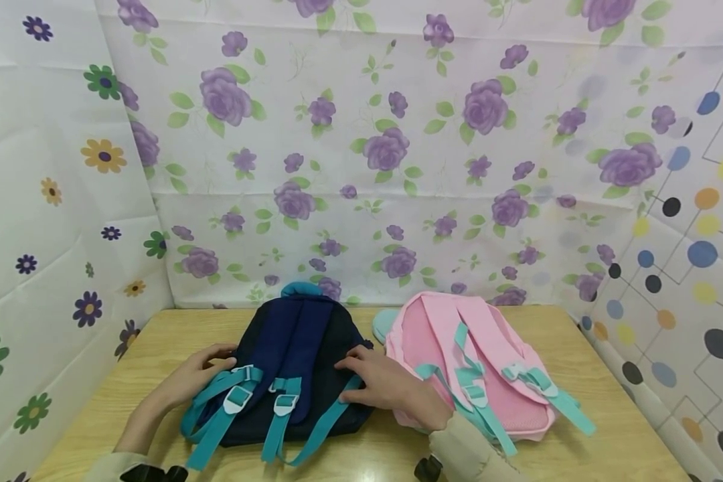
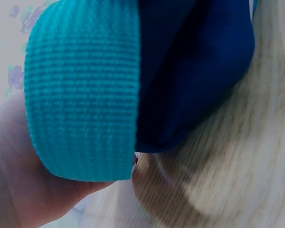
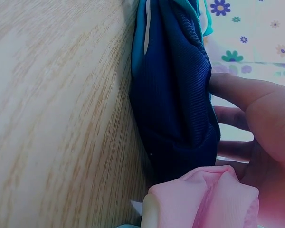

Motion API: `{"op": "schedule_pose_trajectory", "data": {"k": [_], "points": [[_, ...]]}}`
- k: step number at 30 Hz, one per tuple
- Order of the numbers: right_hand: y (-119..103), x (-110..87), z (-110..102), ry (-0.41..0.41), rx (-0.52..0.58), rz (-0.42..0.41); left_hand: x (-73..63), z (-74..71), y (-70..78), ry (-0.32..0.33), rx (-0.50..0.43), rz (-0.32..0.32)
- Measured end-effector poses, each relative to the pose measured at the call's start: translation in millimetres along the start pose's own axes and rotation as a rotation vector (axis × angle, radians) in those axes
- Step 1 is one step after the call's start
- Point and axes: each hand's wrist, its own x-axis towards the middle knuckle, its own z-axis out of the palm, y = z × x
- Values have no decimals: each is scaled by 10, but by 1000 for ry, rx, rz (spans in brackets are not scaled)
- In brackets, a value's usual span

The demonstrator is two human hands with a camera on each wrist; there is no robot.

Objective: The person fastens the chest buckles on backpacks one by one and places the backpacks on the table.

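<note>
Floral backdrop (image 1: 361, 80) is behind navy bag (image 1: 295, 355), w/ wood surface (image 1: 156, 335) under it. Navy bag lies straps up. Pink bag (image 1: 448, 348), also straps up, is just R of navy bag. Hands are apart, one per side of navy bag: R hand (image 1: 385, 381) touches its R side, fingers loosely bent; L hand (image 1: 199, 371) is at its L edge, partly hidden by a strap in L wrist view, so can't tell if it grips. Teal straps (image 1: 325, 425) trail off navy bag's near end; blue handle (image 1: 301, 289) at its far end; white buckles (image 1: 237, 399) on its straps.
</note>
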Motion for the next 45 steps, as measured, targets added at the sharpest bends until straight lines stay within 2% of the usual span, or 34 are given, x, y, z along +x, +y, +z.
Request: {"op": "schedule_pose_trajectory", "data": {"k": [6,10,17,25,30,35,39,45], "points": [[-18,3,11,11,-4,-12,-20,3,-5,12,38,-3],[-47,2,17,31,-19,-28,-27,12,15,54,57,-6],[-168,57,23,93,-66,-88,-20,54,62,151,80,103],[-327,242,68,165,-38,-163,-28,62,129,192,88,203],[-434,368,124,183,-41,-196,-51,36,126,178,55,255],[-530,457,163,187,-54,-216,-53,13,145,138,7,275],[-591,528,202,176,-52,-222,-49,-7,187,84,-38,295],[-654,624,249,182,-42,-234,-57,-39,230,-19,-94,392]]}}
